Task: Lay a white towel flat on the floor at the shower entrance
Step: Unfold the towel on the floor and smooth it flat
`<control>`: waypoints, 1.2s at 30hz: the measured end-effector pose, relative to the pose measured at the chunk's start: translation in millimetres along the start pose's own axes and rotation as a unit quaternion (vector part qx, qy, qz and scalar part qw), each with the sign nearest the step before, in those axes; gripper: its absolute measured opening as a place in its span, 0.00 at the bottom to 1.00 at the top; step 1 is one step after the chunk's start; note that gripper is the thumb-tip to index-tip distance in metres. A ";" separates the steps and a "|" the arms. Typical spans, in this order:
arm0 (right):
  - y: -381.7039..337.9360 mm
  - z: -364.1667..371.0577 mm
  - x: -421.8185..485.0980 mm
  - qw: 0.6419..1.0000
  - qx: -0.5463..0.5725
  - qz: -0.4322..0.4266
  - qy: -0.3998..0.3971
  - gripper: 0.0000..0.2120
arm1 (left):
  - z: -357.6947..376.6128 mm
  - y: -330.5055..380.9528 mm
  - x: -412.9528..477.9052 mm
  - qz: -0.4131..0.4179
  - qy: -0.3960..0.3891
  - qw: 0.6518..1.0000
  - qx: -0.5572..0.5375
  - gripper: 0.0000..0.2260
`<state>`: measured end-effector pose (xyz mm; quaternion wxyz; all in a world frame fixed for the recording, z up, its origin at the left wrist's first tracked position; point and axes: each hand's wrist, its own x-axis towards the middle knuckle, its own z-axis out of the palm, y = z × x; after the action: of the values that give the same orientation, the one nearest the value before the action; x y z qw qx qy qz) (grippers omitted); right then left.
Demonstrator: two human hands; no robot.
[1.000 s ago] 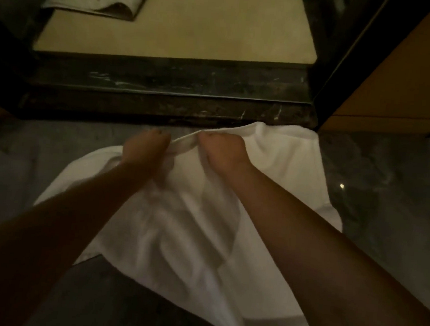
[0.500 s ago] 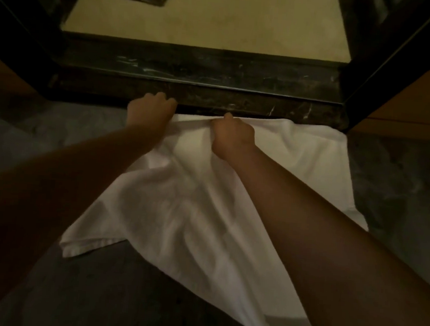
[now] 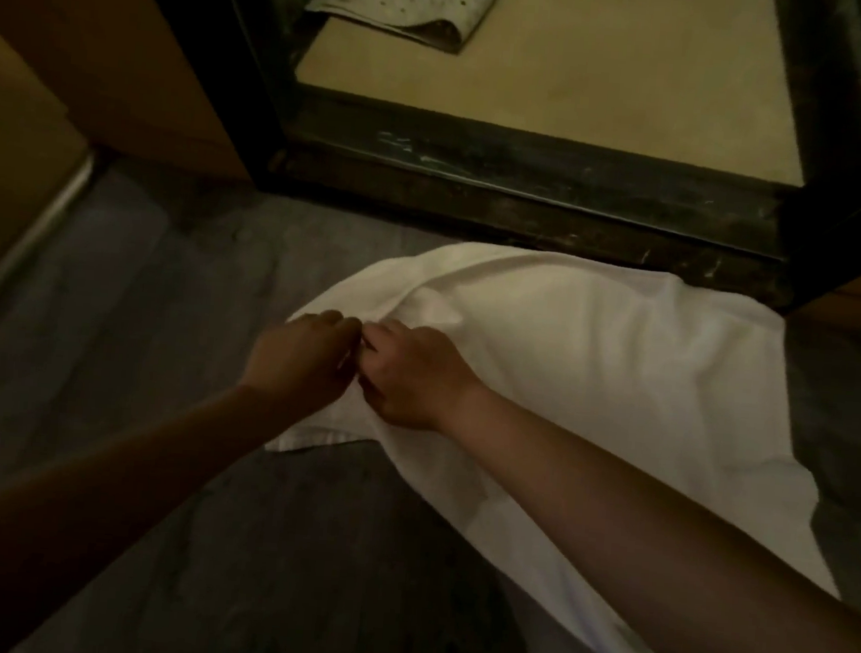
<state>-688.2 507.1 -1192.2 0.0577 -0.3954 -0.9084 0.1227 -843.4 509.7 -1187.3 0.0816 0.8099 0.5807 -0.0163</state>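
White towel on floor at shower entrance, both hands on its left edge.

Far left: tan wood panel w/ a pale strip along its base, grey stone floor beside it. Left hand comes in from btm left, fingers curled, gripping towel's left edge. Right hand is just beside it, knuckles nearly touching, fingers pinching a fold of the same edge. Behind them, inside the shower, a perforated mat lies partly folded on beige shower floor. Towel spreads to the right of the hands: rumpled, w/ a raised ridge running from the hands toward the far side, not flat yet. Its far edge lies right at the base of the dark sill; near part passes under the right forearm & out btm of view. Far right: dark door frame.
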 end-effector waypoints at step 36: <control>-185.3 48.1 88.0 0.982 0.147 0.077 -0.089 0.08 | -40.0 -189.1 -120.7 0.018 -0.128 0.979 0.156 0.12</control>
<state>-888.3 441.3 -1188.1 0.0245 -0.4390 -0.8489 0.2932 -1063.7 461.6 -1154.6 0.0280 0.8142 0.5412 -0.2085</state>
